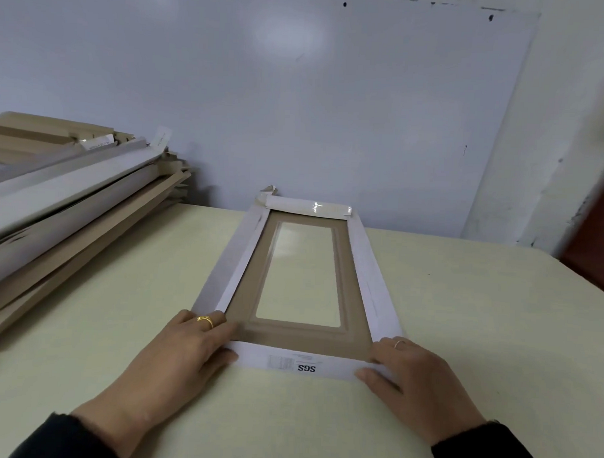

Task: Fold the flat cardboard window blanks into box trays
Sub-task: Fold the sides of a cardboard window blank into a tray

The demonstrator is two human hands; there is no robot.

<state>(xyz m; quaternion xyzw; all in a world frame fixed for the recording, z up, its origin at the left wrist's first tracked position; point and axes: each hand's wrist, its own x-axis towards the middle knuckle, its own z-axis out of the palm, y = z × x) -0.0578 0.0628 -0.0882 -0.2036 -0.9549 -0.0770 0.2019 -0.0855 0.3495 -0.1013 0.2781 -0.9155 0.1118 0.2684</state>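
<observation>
blank: the cardboard window blank lies flat on the table, running away from the fingers, its clear window beyond them in the middle.
left hand: left hand pressed on the near left corner, fingers spread flat, gripping nothing.
right hand: right hand at the near right corner, fingers curled over the near flap, thumb at its outer edge (a light pinch, as far as i can judge).
risk: uneven pressure between the two hands could crease the near flap off its score line or skew the corner.
risk two: the side flaps beyond the fingers may spring back open.
surroundings: a stack of cardboard pieces sits well left of the left fingers, against the wall.
obstruction: nothing lies between the fingers and the blank.
</observation>
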